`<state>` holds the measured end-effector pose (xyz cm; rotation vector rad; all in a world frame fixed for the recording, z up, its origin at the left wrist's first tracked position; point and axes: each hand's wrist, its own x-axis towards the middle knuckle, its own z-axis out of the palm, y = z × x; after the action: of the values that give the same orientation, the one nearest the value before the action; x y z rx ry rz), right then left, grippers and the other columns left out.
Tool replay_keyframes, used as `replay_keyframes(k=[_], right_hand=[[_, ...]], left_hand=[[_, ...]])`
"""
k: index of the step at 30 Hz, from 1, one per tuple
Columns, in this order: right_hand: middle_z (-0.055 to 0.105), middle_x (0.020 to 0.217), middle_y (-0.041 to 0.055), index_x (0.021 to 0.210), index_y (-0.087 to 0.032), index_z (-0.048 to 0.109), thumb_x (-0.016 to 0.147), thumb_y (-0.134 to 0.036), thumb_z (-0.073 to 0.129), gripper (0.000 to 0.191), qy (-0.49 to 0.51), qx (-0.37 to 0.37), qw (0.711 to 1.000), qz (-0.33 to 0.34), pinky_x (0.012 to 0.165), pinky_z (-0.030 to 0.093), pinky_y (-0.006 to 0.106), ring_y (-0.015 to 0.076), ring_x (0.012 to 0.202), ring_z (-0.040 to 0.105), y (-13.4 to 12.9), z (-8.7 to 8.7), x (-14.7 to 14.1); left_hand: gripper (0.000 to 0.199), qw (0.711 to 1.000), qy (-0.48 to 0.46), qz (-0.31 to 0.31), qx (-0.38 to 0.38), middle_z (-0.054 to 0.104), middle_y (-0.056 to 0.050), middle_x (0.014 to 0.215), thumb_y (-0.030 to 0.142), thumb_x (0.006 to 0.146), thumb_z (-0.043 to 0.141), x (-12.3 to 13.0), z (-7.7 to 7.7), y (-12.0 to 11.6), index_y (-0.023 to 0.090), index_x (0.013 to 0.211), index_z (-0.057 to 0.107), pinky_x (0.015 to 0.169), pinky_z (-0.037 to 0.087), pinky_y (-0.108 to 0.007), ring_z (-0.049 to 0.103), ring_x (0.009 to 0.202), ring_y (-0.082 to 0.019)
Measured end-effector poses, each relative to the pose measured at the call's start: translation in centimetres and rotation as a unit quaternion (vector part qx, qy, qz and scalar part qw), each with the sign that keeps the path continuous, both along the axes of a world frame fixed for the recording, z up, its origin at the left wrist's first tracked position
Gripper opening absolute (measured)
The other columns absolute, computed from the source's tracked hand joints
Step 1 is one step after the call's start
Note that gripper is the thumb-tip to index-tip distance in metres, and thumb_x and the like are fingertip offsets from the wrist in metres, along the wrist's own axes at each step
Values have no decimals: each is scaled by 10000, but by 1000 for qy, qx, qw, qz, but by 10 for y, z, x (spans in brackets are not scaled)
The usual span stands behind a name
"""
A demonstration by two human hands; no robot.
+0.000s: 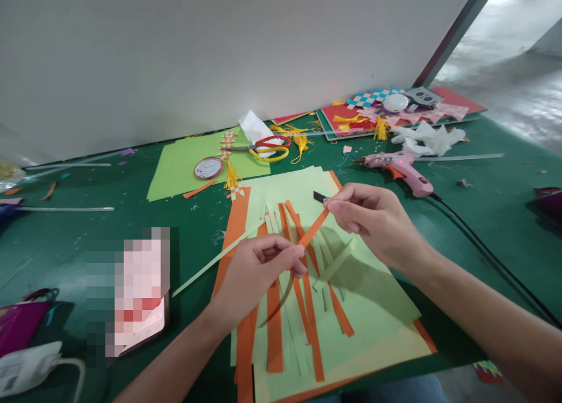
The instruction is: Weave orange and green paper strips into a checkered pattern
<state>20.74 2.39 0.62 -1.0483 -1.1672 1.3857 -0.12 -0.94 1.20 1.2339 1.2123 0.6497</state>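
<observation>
An orange paper strip (315,229) is stretched between my two hands, above a pile of paper. My left hand (263,274) pinches its lower end between thumb and fingers. At the upper end my right hand (369,218) is closed on the strip, and a small black blade-like piece (319,197) sticks out from its fingertips. Below lie several loose orange strips (274,333) and pale green strips (327,262). They rest on a stack of light green sheets (373,309), with orange paper (237,224) showing at the stack's left side.
Behind the stack are scissors (270,148), a round tin (208,168) and a green sheet (175,166). A pink glue gun (406,171) lies right, its black cord (483,245) running to the edge. A blurred-out phone-like object (143,297) and a white plug (30,368) are left.
</observation>
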Motion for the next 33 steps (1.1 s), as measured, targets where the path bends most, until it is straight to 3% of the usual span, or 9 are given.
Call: replay_keyframes(k=[9,22,33], right_hand=[[419,467,-61,656,-183,661,805,-212,710,160,3,5,1000,-25,495,189,289,69,470,327,2,5,4],[407,471,-58,683,-177,672,800,-217,703,127,-7,7,999,-35,486,178,291,71,475,325,5,5,4],[399,479,-54,686,-188,670,808,-232,693,132,-20,14,999,-36,481,181,291,77,476,322,5,4,6]], left_hand=[[229,1000,-5,5,22,709,32,626,337,864,656,1,-2,-1,195,688,693,534,439,-146,611,570,-65],[289,992,61,-4,107,715,25,652,383,910,575,3,-2,-5,192,719,677,557,473,-176,637,602,-94],[384,971,139,-26,193,616,56,532,333,944,512,5,-1,-5,173,598,560,532,393,-163,516,478,-53]])
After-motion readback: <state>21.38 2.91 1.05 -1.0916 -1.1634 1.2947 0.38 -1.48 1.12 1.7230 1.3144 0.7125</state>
